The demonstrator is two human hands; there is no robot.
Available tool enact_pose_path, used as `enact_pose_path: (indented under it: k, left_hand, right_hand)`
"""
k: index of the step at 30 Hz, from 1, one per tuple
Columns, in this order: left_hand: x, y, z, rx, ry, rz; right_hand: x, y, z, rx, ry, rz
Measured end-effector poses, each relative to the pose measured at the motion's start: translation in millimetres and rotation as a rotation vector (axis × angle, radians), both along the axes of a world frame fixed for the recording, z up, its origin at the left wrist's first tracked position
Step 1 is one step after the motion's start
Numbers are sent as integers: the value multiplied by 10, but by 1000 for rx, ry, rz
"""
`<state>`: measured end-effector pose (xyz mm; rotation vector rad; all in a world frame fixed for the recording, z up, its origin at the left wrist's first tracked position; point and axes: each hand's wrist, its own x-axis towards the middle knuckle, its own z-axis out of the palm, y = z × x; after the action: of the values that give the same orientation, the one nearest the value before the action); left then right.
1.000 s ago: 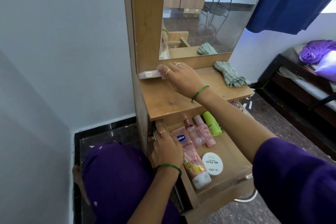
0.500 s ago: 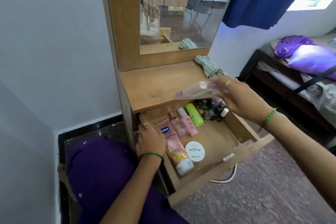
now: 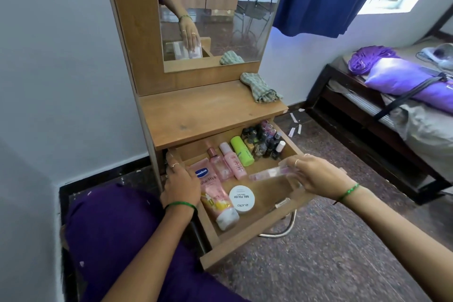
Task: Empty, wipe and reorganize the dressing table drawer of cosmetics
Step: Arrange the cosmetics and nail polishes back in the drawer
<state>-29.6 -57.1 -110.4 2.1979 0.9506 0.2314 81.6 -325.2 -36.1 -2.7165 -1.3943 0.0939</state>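
The drawer (image 3: pixel 255 250) of the dressing table (image 3: pixel 210 110) stood pulled out, its cosmetics lying inside. Legible writing: "Vaseline" in part on a blue oval, above "Gluta-Hya", on the pink tube (image 3: pixel 215 196) along the drawer's left wall; "NAIL POLISH" and "zudio", read upside down, on the round white tub (image 3: pixel 242 199) just beside it. Behind these lay two pink bottles (image 3: pixel 229 164) and a green tube (image 3: pixel 242 151), whose print was too small to read. Small dark nail-polish bottles (image 3: pixel 266 141) crowded the back right corner.

The right hand (image 3: pixel 318 176) pinched a clear, pinkish case (image 3: pixel 268 174) above the drawer's right half; blur left its contents uncertain, possibly small vials. The left hand (image 3: pixel 180 182) gripped the drawer's left wall. A checked cloth (image 3: pixel 259 88) lay on the tabletop's back right, below the mirror (image 3: pixel 210 14).

Compared with half a second earlier, the case had dropped from tabletop level to over the drawer, while the left hand kept its grip.
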Motion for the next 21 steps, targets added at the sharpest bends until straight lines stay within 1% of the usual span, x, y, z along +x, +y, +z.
enact_pose_path:
  k: [5,12,21]
  left_hand:
    - [-9,-7,-3,5,12,-2]
    - [-11,-13,12,14,8,2]
    - [-16,-17,11,9,-5,2]
  right_hand:
    - [9,-7,-66,-46,-7,-48]
    - [59,92,-54,-157,-24,-43]
    - [101,270,63,-555,-11,28]
